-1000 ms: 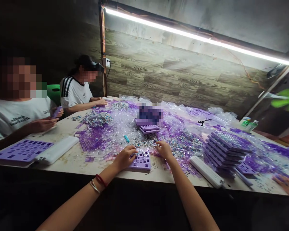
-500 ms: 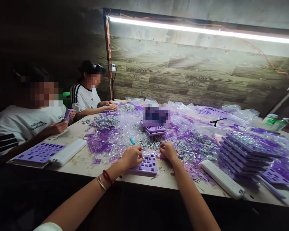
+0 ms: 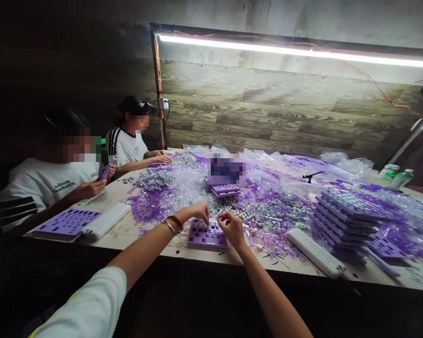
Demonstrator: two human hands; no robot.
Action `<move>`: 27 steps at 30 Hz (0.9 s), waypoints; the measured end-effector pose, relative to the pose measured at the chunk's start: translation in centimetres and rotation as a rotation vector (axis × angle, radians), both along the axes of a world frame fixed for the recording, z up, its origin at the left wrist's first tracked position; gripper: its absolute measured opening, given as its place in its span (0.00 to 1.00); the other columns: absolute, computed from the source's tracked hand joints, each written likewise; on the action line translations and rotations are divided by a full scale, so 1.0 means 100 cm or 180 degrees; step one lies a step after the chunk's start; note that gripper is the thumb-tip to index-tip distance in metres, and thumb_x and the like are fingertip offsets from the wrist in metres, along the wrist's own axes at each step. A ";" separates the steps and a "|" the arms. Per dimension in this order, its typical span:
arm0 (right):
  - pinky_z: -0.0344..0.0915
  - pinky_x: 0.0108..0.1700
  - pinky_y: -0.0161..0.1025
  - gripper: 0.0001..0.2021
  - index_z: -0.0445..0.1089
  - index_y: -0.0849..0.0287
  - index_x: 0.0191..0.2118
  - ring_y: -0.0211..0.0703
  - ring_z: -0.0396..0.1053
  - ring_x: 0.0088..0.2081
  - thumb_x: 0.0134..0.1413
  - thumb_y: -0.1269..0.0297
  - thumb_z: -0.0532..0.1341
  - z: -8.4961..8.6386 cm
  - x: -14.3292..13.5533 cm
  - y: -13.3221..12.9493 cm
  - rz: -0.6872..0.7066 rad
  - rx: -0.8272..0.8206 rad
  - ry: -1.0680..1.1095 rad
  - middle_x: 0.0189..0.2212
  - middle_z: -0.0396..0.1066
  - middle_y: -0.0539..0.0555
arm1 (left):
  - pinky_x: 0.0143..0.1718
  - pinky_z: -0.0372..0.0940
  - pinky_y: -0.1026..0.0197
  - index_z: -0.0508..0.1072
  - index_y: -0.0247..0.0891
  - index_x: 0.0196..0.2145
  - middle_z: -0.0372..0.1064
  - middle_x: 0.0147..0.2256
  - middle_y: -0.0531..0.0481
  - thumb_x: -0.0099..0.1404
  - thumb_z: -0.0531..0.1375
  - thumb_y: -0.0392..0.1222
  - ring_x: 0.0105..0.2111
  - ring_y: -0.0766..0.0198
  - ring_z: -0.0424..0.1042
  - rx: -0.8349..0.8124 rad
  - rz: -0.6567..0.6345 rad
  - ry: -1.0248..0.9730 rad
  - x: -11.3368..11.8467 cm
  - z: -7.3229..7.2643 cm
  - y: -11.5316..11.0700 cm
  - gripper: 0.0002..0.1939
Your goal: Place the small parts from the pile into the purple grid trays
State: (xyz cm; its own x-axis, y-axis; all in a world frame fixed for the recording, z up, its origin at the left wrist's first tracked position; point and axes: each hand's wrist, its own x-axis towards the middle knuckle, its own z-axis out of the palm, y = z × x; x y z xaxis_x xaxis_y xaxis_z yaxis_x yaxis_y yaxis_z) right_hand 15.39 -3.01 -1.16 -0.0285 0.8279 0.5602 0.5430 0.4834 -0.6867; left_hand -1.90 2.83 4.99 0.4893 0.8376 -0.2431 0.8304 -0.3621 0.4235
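Note:
A light purple plastic tray (image 3: 206, 240) with rows of square and rectangular openings lies flat near the table's front edge. My left hand (image 3: 198, 212) is over the tray's far side, fingers pinched and pointing down. At the tray's right far corner is my right hand (image 3: 232, 228), its thumb and forefinger drawn together. Anything between the fingers of either hand is too small to make out. Just beyond lies a heap of small white, grey and blue pieces (image 3: 257, 206). A small turquoise item (image 3: 191, 202) shows partly behind my left wrist.
Stacked purple trays (image 3: 343, 225) and a white power strip (image 3: 315, 253) stand to the right. Clear and purple plastic pieces (image 3: 151, 206) spread across the table. Two people sit at the left, one beside another purple tray (image 3: 68, 221) and a white strip-shaped case (image 3: 107, 220).
My left hand has moved away from me, uncovering more of the tray. My right hand has come left to the tray's corner. The whole view has shifted slightly.

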 end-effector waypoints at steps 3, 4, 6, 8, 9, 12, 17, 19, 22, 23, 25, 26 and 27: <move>0.64 0.27 0.35 0.05 0.69 0.59 0.27 0.39 0.68 0.22 0.46 0.64 0.59 -0.011 -0.002 -0.015 0.0184 -0.0110 0.0183 0.23 0.73 0.52 | 0.27 0.61 0.65 0.75 0.33 0.18 0.66 0.15 0.55 0.38 0.72 0.40 0.20 0.68 0.63 -0.0415 -0.0022 0.0103 0.008 0.003 0.017 0.11; 0.63 0.26 0.35 0.05 0.69 0.59 0.27 0.39 0.68 0.22 0.46 0.64 0.59 -0.014 -0.002 -0.017 0.0264 -0.0160 0.0243 0.22 0.72 0.52 | 0.26 0.62 0.65 0.74 0.33 0.17 0.64 0.14 0.56 0.37 0.72 0.40 0.19 0.68 0.62 -0.0543 -0.0022 0.0132 0.010 0.003 0.020 0.12; 0.65 0.27 0.35 0.05 0.70 0.59 0.27 0.40 0.69 0.23 0.46 0.64 0.59 -0.017 0.000 -0.018 0.0372 -0.0226 0.0344 0.23 0.72 0.52 | 0.26 0.62 0.65 0.71 0.33 0.15 0.63 0.13 0.56 0.35 0.73 0.40 0.19 0.68 0.62 -0.0775 -0.0028 0.0164 0.013 0.003 0.026 0.14; 0.67 0.30 0.36 0.05 0.70 0.60 0.30 0.42 0.71 0.26 0.46 0.66 0.59 -0.019 0.001 -0.017 0.0388 -0.0244 0.0439 0.25 0.73 0.53 | 0.25 0.62 0.65 0.70 0.34 0.15 0.63 0.14 0.57 0.35 0.73 0.40 0.19 0.69 0.61 -0.0965 -0.0048 0.0161 0.014 0.001 0.030 0.15; 0.68 0.31 0.37 0.06 0.71 0.60 0.32 0.43 0.72 0.27 0.46 0.67 0.59 -0.019 0.002 -0.017 0.0386 -0.0260 0.0472 0.27 0.74 0.54 | 0.25 0.62 0.66 0.70 0.34 0.15 0.63 0.14 0.57 0.34 0.73 0.40 0.19 0.69 0.61 -0.1041 -0.0059 0.0155 0.014 0.000 0.032 0.15; 0.69 0.34 0.39 0.09 0.72 0.59 0.36 0.44 0.73 0.30 0.46 0.69 0.58 -0.020 0.002 -0.016 0.0394 -0.0297 0.0435 0.30 0.75 0.55 | 0.24 0.61 0.67 0.69 0.35 0.15 0.62 0.14 0.58 0.32 0.73 0.40 0.19 0.70 0.60 -0.1197 -0.0085 0.0151 0.013 -0.004 0.038 0.16; 0.69 0.35 0.40 0.09 0.73 0.59 0.34 0.45 0.73 0.31 0.47 0.70 0.58 -0.020 0.001 -0.015 0.0337 -0.0317 0.0343 0.31 0.76 0.56 | 0.24 0.60 0.68 0.70 0.35 0.15 0.62 0.13 0.58 0.32 0.73 0.41 0.19 0.71 0.59 -0.1274 -0.0132 0.0167 0.011 -0.009 0.044 0.15; 0.69 0.34 0.39 0.08 0.73 0.60 0.34 0.45 0.73 0.31 0.47 0.69 0.58 -0.020 0.001 -0.014 0.0332 -0.0362 0.0365 0.30 0.76 0.56 | 0.24 0.61 0.67 0.70 0.35 0.15 0.62 0.13 0.57 0.32 0.72 0.40 0.19 0.70 0.59 -0.1278 -0.0150 0.0221 0.012 -0.009 0.046 0.15; 0.69 0.33 0.39 0.08 0.73 0.60 0.33 0.45 0.73 0.30 0.47 0.67 0.59 -0.021 0.002 -0.012 0.0389 -0.0416 0.0413 0.29 0.75 0.55 | 0.23 0.62 0.66 0.71 0.35 0.15 0.63 0.14 0.56 0.31 0.72 0.39 0.19 0.68 0.62 -0.1294 -0.0227 0.0302 0.017 -0.009 0.048 0.15; 0.69 0.33 0.39 0.08 0.73 0.60 0.33 0.44 0.73 0.30 0.46 0.66 0.59 -0.021 0.003 -0.011 0.0411 -0.0428 0.0440 0.29 0.75 0.55 | 0.23 0.62 0.65 0.71 0.35 0.15 0.64 0.14 0.55 0.31 0.72 0.39 0.19 0.68 0.62 -0.1292 -0.0266 0.0296 0.018 -0.008 0.049 0.14; 0.70 0.32 0.39 0.07 0.73 0.60 0.32 0.44 0.73 0.29 0.46 0.65 0.59 -0.022 0.004 -0.011 0.0428 -0.0444 0.0508 0.28 0.75 0.55 | 0.24 0.62 0.66 0.73 0.35 0.17 0.67 0.16 0.54 0.32 0.72 0.39 0.20 0.67 0.64 -0.1248 -0.0349 0.0195 0.016 -0.005 0.048 0.13; 0.70 0.32 0.39 0.07 0.72 0.59 0.32 0.44 0.73 0.29 0.46 0.65 0.59 -0.023 0.005 -0.011 0.0426 -0.0452 0.0540 0.28 0.75 0.55 | 0.24 0.62 0.66 0.74 0.35 0.19 0.68 0.17 0.54 0.34 0.71 0.39 0.21 0.67 0.65 -0.1190 -0.0383 0.0096 0.014 -0.003 0.046 0.12; 0.70 0.32 0.39 0.07 0.72 0.59 0.32 0.44 0.73 0.29 0.45 0.64 0.60 -0.023 0.005 -0.011 0.0419 -0.0461 0.0560 0.28 0.75 0.55 | 0.25 0.62 0.66 0.76 0.35 0.22 0.69 0.19 0.54 0.36 0.70 0.39 0.22 0.67 0.66 -0.1105 -0.0408 -0.0031 0.010 0.000 0.044 0.12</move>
State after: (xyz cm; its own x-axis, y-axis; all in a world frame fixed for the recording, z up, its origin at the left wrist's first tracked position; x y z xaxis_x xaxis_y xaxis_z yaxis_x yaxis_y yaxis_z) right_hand 15.89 -4.06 -3.45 -0.0537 0.8954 0.4420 0.3479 0.4317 -0.8322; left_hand -0.91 7.26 4.94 0.5885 0.6378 -0.4969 0.7829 -0.2962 0.5470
